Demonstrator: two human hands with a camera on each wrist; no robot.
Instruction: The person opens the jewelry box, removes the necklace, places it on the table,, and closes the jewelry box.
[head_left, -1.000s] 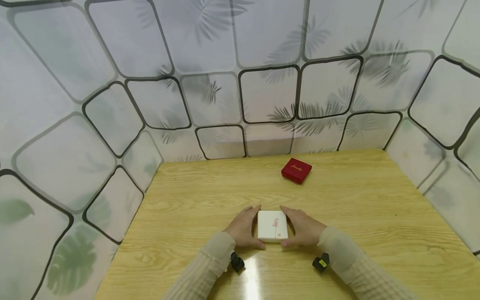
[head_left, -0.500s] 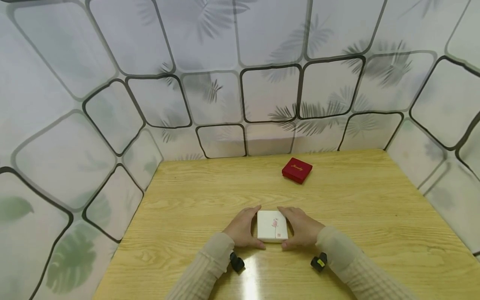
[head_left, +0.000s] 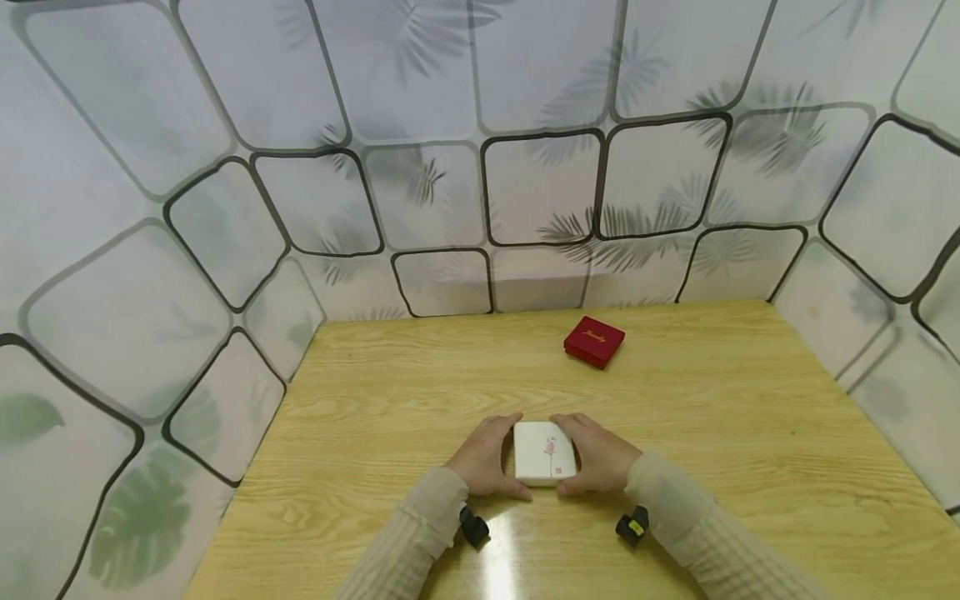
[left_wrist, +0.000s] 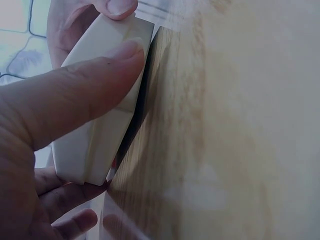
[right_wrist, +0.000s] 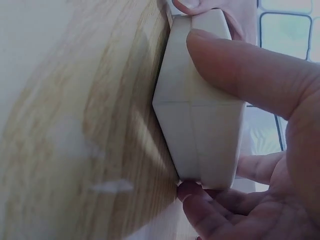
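Note:
A small square white box (head_left: 534,457) with a pink flower printed on its lid lies between both hands in the head view. My left hand (head_left: 483,460) grips its left side, thumb at the near edge and fingers round the far corner. From the other side, my right hand (head_left: 603,458) holds it likewise. Up close in the left wrist view, the left thumb (left_wrist: 95,87) presses the near wall of the box (left_wrist: 75,155), with a dark gap under its edge. The right thumb (right_wrist: 245,65) lies across the box wall (right_wrist: 175,130), where a lid seam shows.
A dark red box (head_left: 594,342) with gold lettering sits farther back on the wooden table (head_left: 390,383), right of centre. A white cloth backdrop (head_left: 435,200) with black outlines and leaf prints encloses the table's back and sides. Wrist cameras (head_left: 474,527) sit under both sleeves.
My right hand has shifted slightly left, its fingers and thumb now farther over the white box's edge. The left hand and both boxes have stayed nearly in place.

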